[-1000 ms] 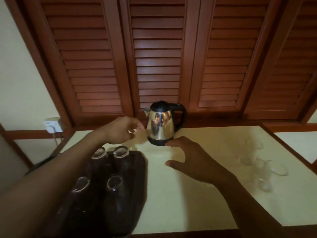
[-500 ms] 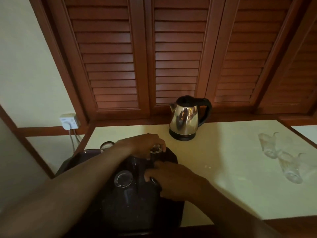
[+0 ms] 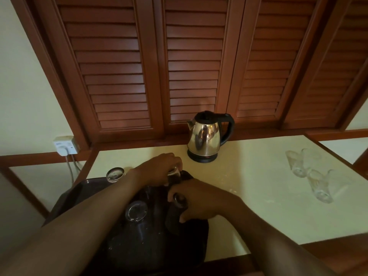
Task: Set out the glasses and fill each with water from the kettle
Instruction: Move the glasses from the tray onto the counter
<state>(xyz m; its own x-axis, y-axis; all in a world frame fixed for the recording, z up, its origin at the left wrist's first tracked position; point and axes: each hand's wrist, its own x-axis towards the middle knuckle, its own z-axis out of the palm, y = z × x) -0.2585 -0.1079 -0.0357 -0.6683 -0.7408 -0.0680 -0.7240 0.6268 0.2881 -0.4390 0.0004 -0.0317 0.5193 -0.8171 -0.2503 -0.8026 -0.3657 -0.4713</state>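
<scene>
Glass tumblers on the dark tray (image 3: 65, 198) sit gripped inside both hands' fingers: left hand (image 3: 159, 169), right hand (image 3: 201, 200).

We see dim, warm light on reddish wooden louvred shutters (image 3: 191, 62) behind a cream-topped desk (image 3: 258, 188), pale walls (image 3: 25, 92), and a white wall socket (image 3: 65, 148) at left.
</scene>
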